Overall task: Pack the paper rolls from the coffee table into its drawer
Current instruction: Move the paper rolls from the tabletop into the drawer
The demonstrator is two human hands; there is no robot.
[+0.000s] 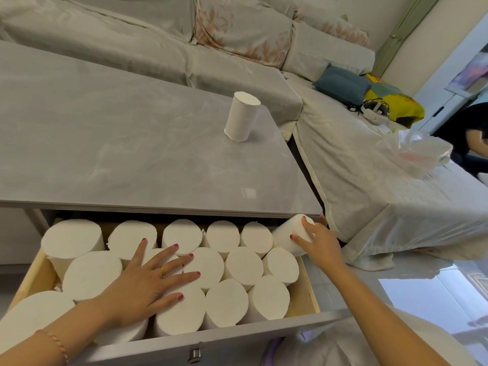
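The drawer [307, 294] of the grey coffee table [118, 143] stands pulled out and holds several white paper rolls [227, 299] set on end, packed close. My left hand [153, 276] lies flat, fingers spread, on the tops of the middle rolls. My right hand [318, 240] grips a tilted paper roll [289, 235] at the drawer's back right corner, just under the table edge. One more paper roll [241, 116] stands upright alone on the tabletop, near its far right end.
A sofa [184, 43] in a pale cover runs behind the table and down its right side. On it lie a teal cushion [342, 84], a yellow bag [401, 104] and a clear plastic bag [414, 151]. Another person's arm [472, 141] shows at the right edge.
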